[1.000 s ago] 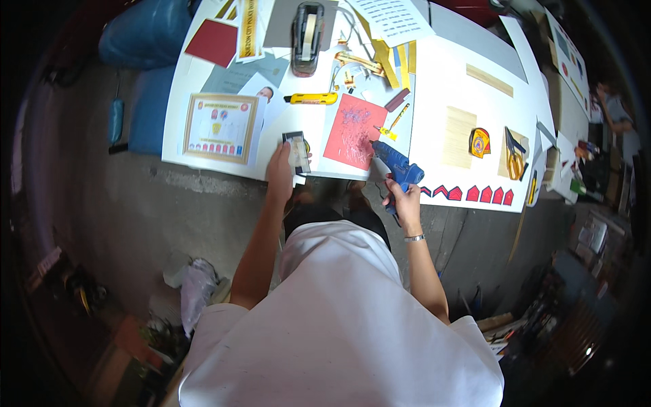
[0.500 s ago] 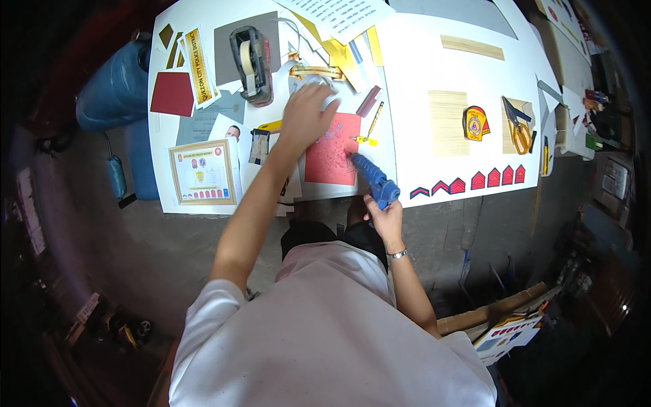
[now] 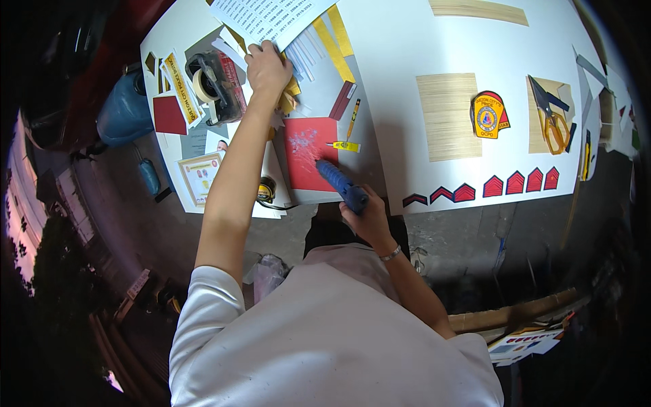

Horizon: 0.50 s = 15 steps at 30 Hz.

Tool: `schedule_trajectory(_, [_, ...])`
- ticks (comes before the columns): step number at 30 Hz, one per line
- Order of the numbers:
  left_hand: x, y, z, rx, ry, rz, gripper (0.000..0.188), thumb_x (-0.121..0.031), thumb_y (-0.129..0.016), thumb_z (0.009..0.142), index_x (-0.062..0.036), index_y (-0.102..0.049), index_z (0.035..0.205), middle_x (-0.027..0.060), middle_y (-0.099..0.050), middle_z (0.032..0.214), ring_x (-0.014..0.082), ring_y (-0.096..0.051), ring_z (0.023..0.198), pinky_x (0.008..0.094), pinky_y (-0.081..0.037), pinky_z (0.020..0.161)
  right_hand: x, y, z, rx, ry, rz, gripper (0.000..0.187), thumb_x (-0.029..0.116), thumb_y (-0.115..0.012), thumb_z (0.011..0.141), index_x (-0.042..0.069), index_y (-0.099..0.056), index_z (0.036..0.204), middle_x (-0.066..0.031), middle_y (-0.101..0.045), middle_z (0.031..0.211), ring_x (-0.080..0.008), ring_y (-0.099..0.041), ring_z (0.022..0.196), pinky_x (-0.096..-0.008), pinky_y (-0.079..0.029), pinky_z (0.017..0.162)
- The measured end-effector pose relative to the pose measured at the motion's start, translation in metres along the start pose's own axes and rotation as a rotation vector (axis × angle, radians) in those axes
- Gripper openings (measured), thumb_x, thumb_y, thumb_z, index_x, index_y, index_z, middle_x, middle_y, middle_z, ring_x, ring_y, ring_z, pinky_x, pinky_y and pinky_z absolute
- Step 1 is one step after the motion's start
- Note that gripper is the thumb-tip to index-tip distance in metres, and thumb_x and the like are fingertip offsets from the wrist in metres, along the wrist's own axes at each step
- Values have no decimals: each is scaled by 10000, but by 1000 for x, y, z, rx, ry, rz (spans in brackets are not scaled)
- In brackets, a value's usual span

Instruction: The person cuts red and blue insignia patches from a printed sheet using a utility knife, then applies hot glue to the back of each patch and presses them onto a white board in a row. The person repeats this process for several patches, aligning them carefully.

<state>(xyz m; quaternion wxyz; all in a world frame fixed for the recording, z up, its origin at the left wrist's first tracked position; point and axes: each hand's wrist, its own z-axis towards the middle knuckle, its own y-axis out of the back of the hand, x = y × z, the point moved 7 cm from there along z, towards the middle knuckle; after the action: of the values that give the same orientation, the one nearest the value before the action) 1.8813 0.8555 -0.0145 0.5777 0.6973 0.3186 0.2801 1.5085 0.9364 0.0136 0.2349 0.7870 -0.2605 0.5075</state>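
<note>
In my right hand (image 3: 368,216) is a blue glue gun (image 3: 341,184), its nozzle pointing down at a red sheet (image 3: 317,173) marked with pale whitish strands. My left hand (image 3: 268,70) is stretched to the far side of the table, fingers bent down at the near edge of a white printed sheet (image 3: 274,17). Whatever lies under those fingers is hidden. Beside that hand are clear strips (image 3: 303,57) and a tape dispenser (image 3: 215,88). A dark red bar (image 3: 343,100), a pencil (image 3: 354,117) and a small yellow-handled blade (image 3: 344,146) lie right of the red sheet.
On the white board to the right are wooden panels (image 3: 441,115), a yellow badge patch (image 3: 487,115), orange-handled scissors (image 3: 556,129) and several red chevron patches (image 3: 515,182). A framed certificate (image 3: 199,178) and a tape measure (image 3: 266,190) lie near the table's front edge.
My left hand has moved away from me and slightly left, up to the printed sheet. The glue gun's nozzle has come over the red sheet from its right edge. The view has shifted.
</note>
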Motion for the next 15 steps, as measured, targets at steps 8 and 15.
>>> schedule_trajectory(8, [5,13,-4,-69,0,-3,393,-213,-773,835,-41,-619,1153,196,-558,1187,397,-570,1181,480,-547,915,-5,12,8,19,-11,-15,179,77,-745,789,-27,-643,893,-168,-633,903,-341,-649,746,-405,-514,677])
schedule_trajectory(15, [-55,3,0,35,-41,-90,329,-297,-741,897,-8,-693,1046,225,-707,1067,397,-706,995,481,-567,846,-2,15,5,20,3,24,185,73,-750,809,-26,-624,900,-131,-630,856,-269,-647,713,-366,-499,643])
